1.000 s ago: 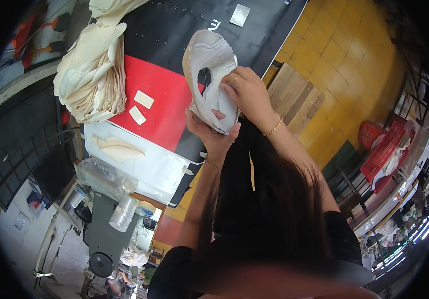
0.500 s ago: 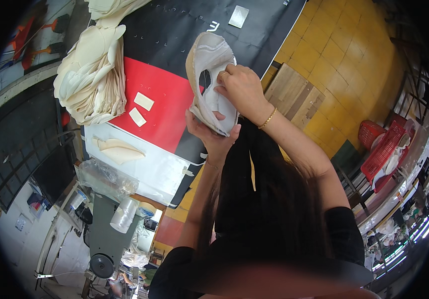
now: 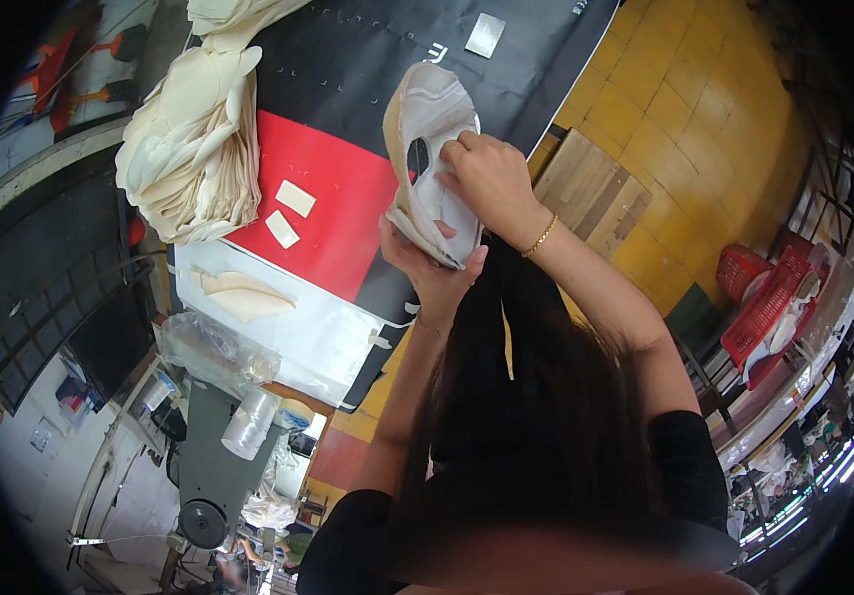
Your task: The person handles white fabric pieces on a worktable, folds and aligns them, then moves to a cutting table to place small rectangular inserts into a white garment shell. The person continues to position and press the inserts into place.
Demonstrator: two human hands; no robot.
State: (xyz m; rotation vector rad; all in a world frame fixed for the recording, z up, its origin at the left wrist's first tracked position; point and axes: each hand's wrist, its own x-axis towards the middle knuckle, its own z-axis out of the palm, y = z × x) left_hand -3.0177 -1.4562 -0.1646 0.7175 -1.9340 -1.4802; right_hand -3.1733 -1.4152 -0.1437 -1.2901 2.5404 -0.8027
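Over the table's near edge I hold a curved, stitched fabric piece (image 3: 439, 103), cream outside and white inside, with a hollow middle and an oval opening through which the dark table shows. My left hand (image 3: 435, 282) grips its lower end from below, the thumb on one side and a fingertip showing inside the fold. Bent over the right rim, my right hand (image 3: 494, 188) has its fingers curled against the white lining. Its fingertips are partly hidden, and I cannot make out any small item in them.
Cream fabric cutouts (image 3: 194, 149) are stacked left on the black, red and white table cover (image 3: 323, 233). Two small pale blocks (image 3: 295, 198), a silvery block (image 3: 485, 35) and one loose cutout (image 3: 243, 295) lie there. A sewing machine (image 3: 214, 456) with a thread cone (image 3: 249, 423) stands lower left; red baskets (image 3: 769, 302) are right.
The whole view has shifted slightly, so the table and hands appear a little farther right. Both hands keep their hold on the fabric piece, with the right fingers barely moved.
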